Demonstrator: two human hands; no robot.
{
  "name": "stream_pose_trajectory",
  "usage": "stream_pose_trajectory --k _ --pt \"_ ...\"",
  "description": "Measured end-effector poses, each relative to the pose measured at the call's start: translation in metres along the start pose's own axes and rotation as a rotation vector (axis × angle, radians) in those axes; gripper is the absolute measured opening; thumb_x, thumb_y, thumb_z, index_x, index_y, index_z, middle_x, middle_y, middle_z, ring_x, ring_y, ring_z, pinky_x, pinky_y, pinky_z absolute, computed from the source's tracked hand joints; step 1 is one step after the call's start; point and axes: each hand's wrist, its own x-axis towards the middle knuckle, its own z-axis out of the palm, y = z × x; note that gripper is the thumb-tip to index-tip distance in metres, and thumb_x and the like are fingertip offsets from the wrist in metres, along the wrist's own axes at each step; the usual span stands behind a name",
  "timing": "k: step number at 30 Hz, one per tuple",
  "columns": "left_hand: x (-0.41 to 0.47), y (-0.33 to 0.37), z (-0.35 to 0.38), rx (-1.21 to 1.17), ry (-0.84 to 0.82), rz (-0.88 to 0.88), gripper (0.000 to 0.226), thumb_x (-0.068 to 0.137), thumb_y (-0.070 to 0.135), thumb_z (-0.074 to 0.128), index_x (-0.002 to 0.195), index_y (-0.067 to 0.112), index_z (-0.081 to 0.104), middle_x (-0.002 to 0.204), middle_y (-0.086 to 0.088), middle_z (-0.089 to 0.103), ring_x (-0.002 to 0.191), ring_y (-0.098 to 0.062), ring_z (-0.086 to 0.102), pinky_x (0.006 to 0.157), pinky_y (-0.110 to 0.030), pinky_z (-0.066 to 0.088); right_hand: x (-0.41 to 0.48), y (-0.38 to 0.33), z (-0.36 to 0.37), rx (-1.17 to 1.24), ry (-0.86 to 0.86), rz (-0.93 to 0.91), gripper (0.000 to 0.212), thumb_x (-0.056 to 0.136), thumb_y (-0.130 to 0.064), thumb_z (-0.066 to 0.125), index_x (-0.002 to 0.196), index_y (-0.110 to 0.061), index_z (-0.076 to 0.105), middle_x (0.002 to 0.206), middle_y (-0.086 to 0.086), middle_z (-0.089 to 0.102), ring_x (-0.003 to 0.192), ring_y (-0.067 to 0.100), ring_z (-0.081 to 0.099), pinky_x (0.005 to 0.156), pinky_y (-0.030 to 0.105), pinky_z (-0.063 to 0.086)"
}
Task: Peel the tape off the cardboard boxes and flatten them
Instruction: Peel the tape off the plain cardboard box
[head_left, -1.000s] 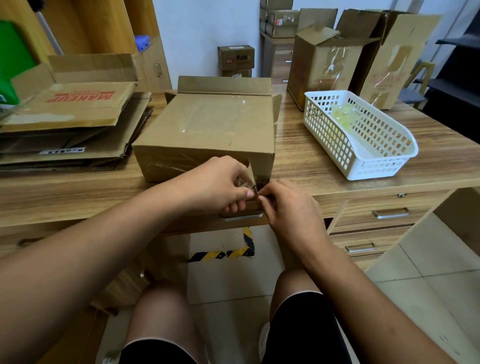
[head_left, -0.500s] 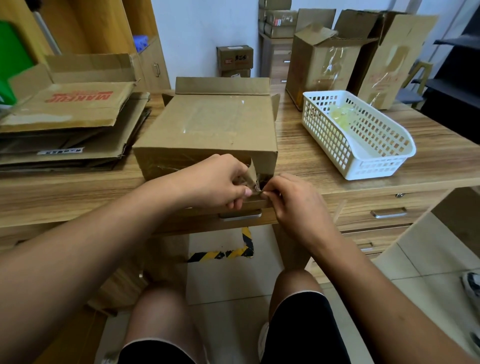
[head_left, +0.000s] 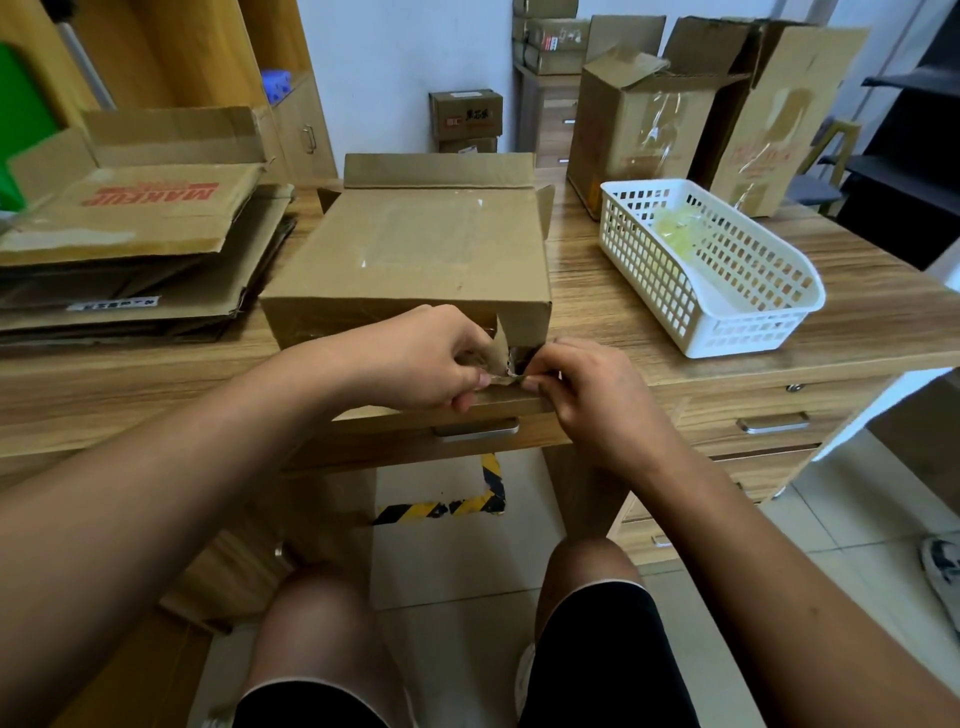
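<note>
both hands (head_left: 431, 358) (head_left: 587, 389) pinching tape strip (head_left: 501, 358), box (head_left: 415, 249) front, desk (head_left: 649, 312)

I'm on one head view only: wide-angle, facing forward and down across bench (head_left: 597, 312). Close in: left hand (head_left: 415, 358), right hand (head_left: 592, 400) at near edge, knees (head_left: 322, 613) underneath.

Brown cardboard box (head_left: 415, 249), rear flaps raised, on desk (head_left: 623, 312) near front edge. Part-peeled tape strip (head_left: 500, 351) curls off front face, 5 o'clock corner.

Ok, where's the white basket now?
In the head view the white basket sits right of centre on the desk, beside the cardboard box being peeled, in front of two upright boxes.
</note>
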Motion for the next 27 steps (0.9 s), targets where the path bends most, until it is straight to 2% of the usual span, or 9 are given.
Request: stream_pose_trajectory --k 2,8,14,20,23,27 --pt "0.0004 -0.0017 -0.0011 0.0 -0.002 -0.006 0.013 0.101 0.027 0.057 0.104 0.031 0.068 0.075 0.005 0.071 0.07 -0.007 0.065 0.066 -0.023 0.052 0.0013 0.0015 0.0002 0.004 0.0 0.003 0.006 0.093 -0.017 0.068 0.089 -0.021 0.07 0.087 -0.009 0.064 0.087 0.016 0.059 0.075 0.039 0.05" --pt "0.0017 -0.005 -0.0018 -0.02 -0.005 -0.004 0.019 0.1 0.027 0.057 0.114 0.036 0.067 0.072 0.008 0.07 0.066 -0.003 0.064 0.067 -0.021 0.052 0.0037 0.0009 -0.0031 0.012 0.0 0.009 0.007 0.093 -0.015 0.067 0.09 -0.019 0.072 0.085 -0.013 0.061 0.084 0.009 0.054 0.075 0.026 0.038" --pt "0.0008 -0.0065 -0.0037 -0.018 -0.015 0.007 0.014 0.1 0.027 0.058 0.101 0.039 0.066 0.073 0.009 0.071 0.067 -0.005 0.065 0.072 -0.026 0.056 0.0038 -0.0011 -0.0048 0.02 -0.005 0.04 0.007 0.095 -0.016 0.067 0.092 -0.019 0.072 0.085 -0.015 0.058 0.084 0.005 0.051 0.074 0.022 0.034" --pt "-0.0005 -0.0046 -0.0054 -0.029 -0.022 0.012 0.018 0.1 0.026 0.057 0.097 0.042 0.063 0.073 0.01 0.071 0.069 -0.006 0.066 0.07 -0.023 0.055 0.003 -0.0019 -0.0059 0.05 -0.005 0.107 0.006 0.095 -0.02 0.067 0.094 -0.022 0.073 0.089 -0.013 0.065 0.085 0.005 0.055 0.071 0.022 0.039" --pt "0.0021 -0.0027 -0.0045 -0.05 0.01 0.004 0.016 0.101 0.024 0.057 0.103 0.038 0.066 0.071 0.007 0.071 0.065 -0.004 0.064 0.066 -0.021 0.053 0.0027 -0.0034 -0.0037 0.048 0.033 0.106 0.006 0.095 -0.022 0.066 0.094 -0.023 0.072 0.088 -0.011 0.067 0.083 0.007 0.058 0.072 0.026 0.043" --pt "0.0052 0.0001 -0.0052 -0.075 0.029 0.006 0.014 0.101 0.023 0.057 0.101 0.033 0.067 0.071 0.006 0.071 0.062 -0.002 0.063 0.067 -0.023 0.054 -0.0039 -0.004 -0.001 0.01 0.062 0.039 0.016 0.096 -0.037 0.063 0.105 -0.025 0.068 0.087 -0.011 0.063 0.08 0.007 0.057 0.07 0.03 0.05"
